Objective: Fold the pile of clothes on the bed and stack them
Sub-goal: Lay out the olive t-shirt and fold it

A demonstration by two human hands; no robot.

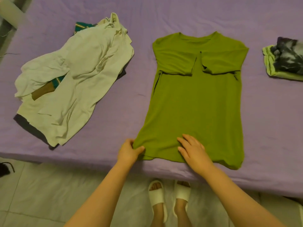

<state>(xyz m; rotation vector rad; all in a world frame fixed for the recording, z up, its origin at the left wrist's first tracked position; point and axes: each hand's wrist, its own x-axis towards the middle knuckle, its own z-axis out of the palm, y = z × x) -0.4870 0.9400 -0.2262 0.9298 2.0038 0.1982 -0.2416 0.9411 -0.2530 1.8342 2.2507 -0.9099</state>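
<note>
An olive-green T-shirt [193, 102] lies flat on the purple bed [164, 17], collar away from me, both sleeves folded in across its chest. My left hand [128, 150] pinches the shirt's near left hem corner at the bed's front edge. My right hand [193, 150] rests flat on the hem with straight fingers, a little right of the left hand. A loose pile of clothes [73, 76], pale cream cloth on top with teal, brown and dark pieces showing, lies to the left. A folded stack [285, 59], dark tie-dye over light green, sits at the far right.
The bed's front edge runs across the frame just below the hem. Beneath it is a pale tiled floor [49, 194] where my feet stand in white slippers [168, 194]. A dark object [5, 168] lies on the floor at far left.
</note>
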